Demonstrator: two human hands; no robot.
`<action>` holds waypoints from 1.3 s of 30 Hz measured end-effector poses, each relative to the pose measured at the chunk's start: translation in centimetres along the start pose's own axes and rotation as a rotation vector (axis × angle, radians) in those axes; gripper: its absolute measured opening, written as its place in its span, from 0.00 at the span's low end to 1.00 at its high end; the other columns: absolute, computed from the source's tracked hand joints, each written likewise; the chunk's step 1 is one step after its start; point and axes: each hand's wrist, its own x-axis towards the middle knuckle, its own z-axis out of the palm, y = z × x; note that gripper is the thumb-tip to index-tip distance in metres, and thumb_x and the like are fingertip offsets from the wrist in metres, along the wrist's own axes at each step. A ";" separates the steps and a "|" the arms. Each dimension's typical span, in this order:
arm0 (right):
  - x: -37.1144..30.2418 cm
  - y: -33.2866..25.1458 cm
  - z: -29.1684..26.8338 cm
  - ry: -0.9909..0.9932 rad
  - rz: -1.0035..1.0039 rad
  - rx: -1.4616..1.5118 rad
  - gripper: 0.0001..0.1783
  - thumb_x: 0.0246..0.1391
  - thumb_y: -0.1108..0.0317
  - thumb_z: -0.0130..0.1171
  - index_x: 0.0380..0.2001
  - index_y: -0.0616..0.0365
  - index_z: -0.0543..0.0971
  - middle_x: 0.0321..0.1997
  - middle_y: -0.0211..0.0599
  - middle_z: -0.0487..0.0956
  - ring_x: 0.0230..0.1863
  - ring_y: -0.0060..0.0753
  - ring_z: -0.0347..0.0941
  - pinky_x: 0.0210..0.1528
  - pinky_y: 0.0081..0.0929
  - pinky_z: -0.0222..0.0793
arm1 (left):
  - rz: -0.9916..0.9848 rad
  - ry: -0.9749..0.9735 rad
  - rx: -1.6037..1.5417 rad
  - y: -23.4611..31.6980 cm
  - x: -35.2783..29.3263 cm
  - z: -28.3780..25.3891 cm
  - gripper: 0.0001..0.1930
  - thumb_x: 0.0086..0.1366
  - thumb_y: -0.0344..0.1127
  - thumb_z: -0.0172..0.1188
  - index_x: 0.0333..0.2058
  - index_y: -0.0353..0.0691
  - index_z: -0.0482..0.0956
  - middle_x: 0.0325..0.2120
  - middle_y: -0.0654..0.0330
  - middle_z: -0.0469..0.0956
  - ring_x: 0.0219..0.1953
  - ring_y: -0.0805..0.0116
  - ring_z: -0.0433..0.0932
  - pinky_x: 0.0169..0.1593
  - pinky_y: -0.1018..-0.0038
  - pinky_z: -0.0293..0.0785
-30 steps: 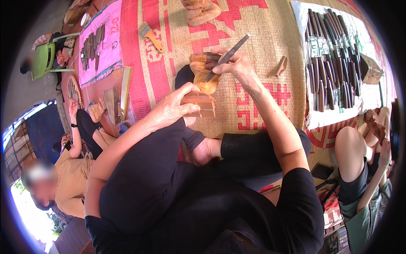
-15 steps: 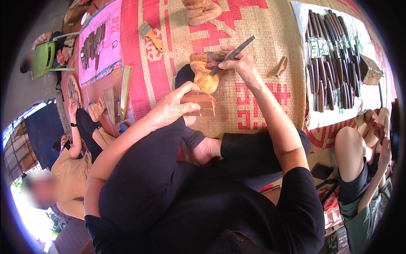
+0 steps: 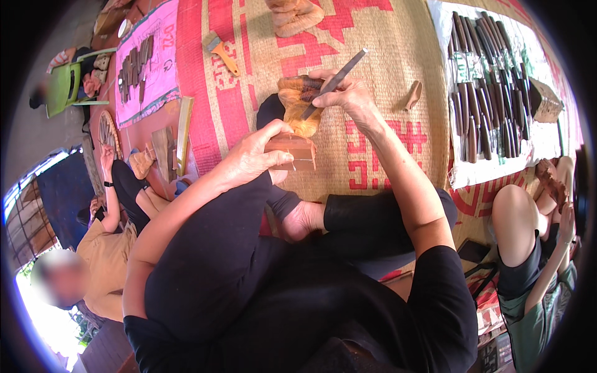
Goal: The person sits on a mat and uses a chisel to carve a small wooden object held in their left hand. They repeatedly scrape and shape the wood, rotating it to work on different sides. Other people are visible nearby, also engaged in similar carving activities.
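Observation:
My left hand [image 3: 258, 151] is wrapped round the squared reddish-brown base [image 3: 297, 153] of a wooden carving, thumb on the near side. The carving [image 3: 300, 126] rises away from me above that base, golden-orange with darker brown at its far end. In my right hand [image 3: 349, 97] is a slim dark carving chisel [image 3: 343, 73], gripped like a pen. Its lower end meets the carving's surface just beyond the base, while the pale-tipped upper end slants up to the right. A black round thing [image 3: 268, 114] lies partly hidden behind the carving.
A flat brush [image 3: 224, 55] and another carving [image 3: 293, 15] lie farther off on the patterned mat [image 3: 385, 74]. Rows of dark-handled tools [image 3: 485, 102] cover a white cloth at right; more tools [image 3: 135, 69] rest on pink cloth at left. People sit on both sides.
My right hand has shifted slightly left, bringing the chisel's lower end nearer the base and tilting the tool a little steeper. My left hand and the carving hold their place.

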 end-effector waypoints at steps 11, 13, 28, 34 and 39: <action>0.4 0.3 -0.3 -0.039 -0.032 -0.049 0.33 0.37 0.78 0.68 0.52 0.68 0.71 0.31 0.35 0.79 0.37 0.29 0.76 0.48 0.27 0.69 | 0.015 0.008 -0.034 0.3 -0.1 0.1 0.16 0.63 0.35 0.61 0.46 0.40 0.67 0.37 0.63 0.73 0.43 0.77 0.68 0.48 0.76 0.66; 0.6 0.9 -0.7 -0.025 0.002 -0.015 0.34 0.37 0.78 0.68 0.52 0.68 0.71 0.31 0.36 0.80 0.38 0.29 0.77 0.49 0.27 0.68 | 0.024 -0.005 -0.097 0.2 -0.1 0.1 0.16 0.63 0.34 0.60 0.46 0.40 0.67 0.37 0.63 0.72 0.43 0.77 0.68 0.48 0.76 0.66; 0.9 1.3 -1.6 0.036 0.024 -0.036 0.32 0.38 0.74 0.70 0.52 0.58 0.75 0.29 0.29 0.79 0.38 0.26 0.75 0.52 0.30 0.65 | 0.017 0.028 0.029 0.0 0.0 -0.1 0.16 0.63 0.35 0.61 0.46 0.40 0.67 0.37 0.64 0.73 0.43 0.78 0.68 0.48 0.76 0.66; 1.0 1.5 -1.1 0.010 0.015 -0.005 0.31 0.37 0.75 0.70 0.51 0.58 0.76 0.28 0.28 0.79 0.38 0.26 0.76 0.52 0.28 0.66 | 0.010 0.012 -0.038 0.1 -0.1 -0.1 0.17 0.62 0.36 0.61 0.46 0.40 0.67 0.37 0.63 0.73 0.43 0.77 0.68 0.48 0.75 0.66; 0.9 1.2 -1.3 0.010 -0.014 -0.007 0.31 0.37 0.75 0.70 0.50 0.59 0.76 0.28 0.28 0.79 0.36 0.26 0.76 0.51 0.27 0.66 | 0.021 0.028 0.029 0.0 0.0 -0.2 0.17 0.62 0.35 0.61 0.46 0.40 0.67 0.37 0.63 0.72 0.43 0.77 0.68 0.48 0.76 0.66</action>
